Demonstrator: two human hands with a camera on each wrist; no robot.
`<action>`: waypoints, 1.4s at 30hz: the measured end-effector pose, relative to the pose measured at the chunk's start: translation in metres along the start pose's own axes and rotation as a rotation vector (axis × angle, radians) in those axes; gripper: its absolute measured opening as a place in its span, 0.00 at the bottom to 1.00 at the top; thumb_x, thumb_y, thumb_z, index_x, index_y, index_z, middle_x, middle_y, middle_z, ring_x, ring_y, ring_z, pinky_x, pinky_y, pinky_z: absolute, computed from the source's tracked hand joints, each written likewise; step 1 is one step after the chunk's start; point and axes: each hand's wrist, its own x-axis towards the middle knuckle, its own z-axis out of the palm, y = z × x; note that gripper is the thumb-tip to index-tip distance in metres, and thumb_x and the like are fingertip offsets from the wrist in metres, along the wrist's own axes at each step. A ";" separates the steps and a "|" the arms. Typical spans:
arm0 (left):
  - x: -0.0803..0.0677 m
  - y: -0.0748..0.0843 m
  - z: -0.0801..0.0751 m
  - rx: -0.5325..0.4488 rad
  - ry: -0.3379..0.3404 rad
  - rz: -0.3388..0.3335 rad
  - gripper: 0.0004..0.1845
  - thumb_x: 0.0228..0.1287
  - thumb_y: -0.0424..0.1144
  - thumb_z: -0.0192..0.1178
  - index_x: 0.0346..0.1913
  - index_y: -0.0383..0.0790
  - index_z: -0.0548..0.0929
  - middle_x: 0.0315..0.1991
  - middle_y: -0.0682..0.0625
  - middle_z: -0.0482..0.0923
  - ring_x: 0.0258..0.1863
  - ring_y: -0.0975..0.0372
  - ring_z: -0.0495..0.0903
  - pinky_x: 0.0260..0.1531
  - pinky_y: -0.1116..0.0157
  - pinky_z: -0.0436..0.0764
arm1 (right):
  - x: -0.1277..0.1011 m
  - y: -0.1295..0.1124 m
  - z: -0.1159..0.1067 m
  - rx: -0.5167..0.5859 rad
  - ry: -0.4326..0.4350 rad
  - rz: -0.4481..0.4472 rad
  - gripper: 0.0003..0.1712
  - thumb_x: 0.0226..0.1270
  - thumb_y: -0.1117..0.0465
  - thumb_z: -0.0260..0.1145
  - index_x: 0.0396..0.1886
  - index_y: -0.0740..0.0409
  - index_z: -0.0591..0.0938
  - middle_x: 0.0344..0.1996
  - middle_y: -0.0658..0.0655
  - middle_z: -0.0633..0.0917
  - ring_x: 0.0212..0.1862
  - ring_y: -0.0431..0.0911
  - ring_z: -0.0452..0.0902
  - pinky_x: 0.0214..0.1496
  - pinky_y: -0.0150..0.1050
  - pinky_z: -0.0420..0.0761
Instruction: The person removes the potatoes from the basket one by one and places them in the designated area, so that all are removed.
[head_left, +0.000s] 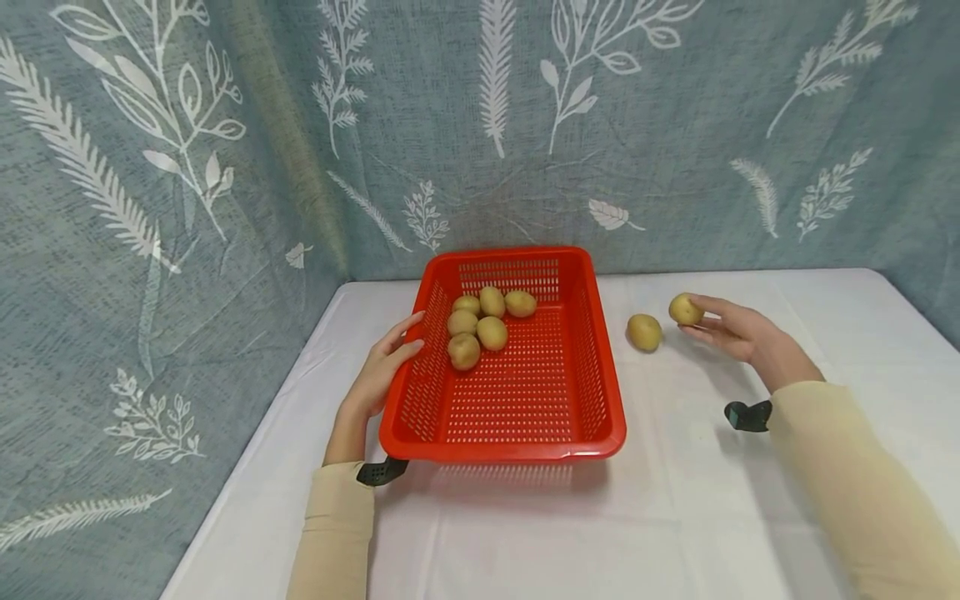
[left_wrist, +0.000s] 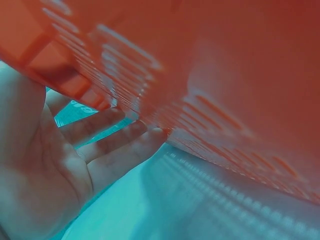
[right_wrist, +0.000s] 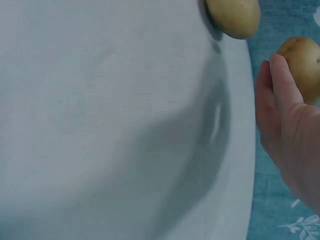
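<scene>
At far left and behind hangs a woven grey-blue curtain (head_left: 150,208) printed with white leaves and fronds. The table (head_left: 675,500) is covered in smooth white cloth.

The left hand (head_left: 378,371) lies flat against the outer left wall of the basket (head_left: 517,433), fingers (left_wrist: 115,145) straight and slightly spread, thumb at the rim. It presses the wall and grips nothing. A beige sleeve (head_left: 330,533) covers the forearm, with a black strap at the wrist.

The basket is rectangular, of glossy red plastic, with rounded corners, a rolled rim and rows of small slots in its floor and walls. It stands on the table at centre left. Six potatoes (head_left: 480,321) lie clustered in its far left corner, touching one another; each is oval, with matt yellow-brown skin.

Right of the basket, a single loose potato (head_left: 644,332) lies on the cloth, apart from the basket wall.

Just beside it to the right, the right hand (head_left: 731,329) holds another potato (head_left: 685,309) at its fingertips, fingers extended round the far side, thumb beneath. This held potato is near the loose one but does not touch it.
</scene>
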 end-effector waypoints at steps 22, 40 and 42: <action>-0.001 -0.001 0.001 -0.027 -0.005 -0.011 0.28 0.74 0.36 0.47 0.74 0.44 0.56 0.63 0.34 0.61 0.49 0.49 0.75 0.40 0.59 0.81 | 0.018 0.025 -0.008 -0.197 0.029 -0.201 0.38 0.69 0.62 0.60 0.72 0.58 0.50 0.51 0.57 0.64 0.40 0.39 0.76 0.53 0.33 0.75; 0.001 -0.002 0.000 -0.027 0.002 -0.010 0.28 0.74 0.36 0.47 0.74 0.45 0.56 0.63 0.34 0.61 0.48 0.52 0.76 0.40 0.60 0.81 | 0.023 0.034 -0.011 -0.531 0.127 -0.360 0.32 0.71 0.65 0.57 0.68 0.67 0.57 0.51 0.57 0.64 0.43 0.38 0.72 0.55 0.35 0.74; 0.001 -0.003 0.001 -0.027 0.003 -0.014 0.28 0.74 0.36 0.47 0.74 0.45 0.56 0.63 0.35 0.61 0.48 0.52 0.76 0.40 0.60 0.81 | 0.025 0.036 -0.012 -0.594 0.144 -0.363 0.32 0.71 0.65 0.57 0.69 0.69 0.56 0.53 0.59 0.63 0.46 0.40 0.70 0.55 0.36 0.74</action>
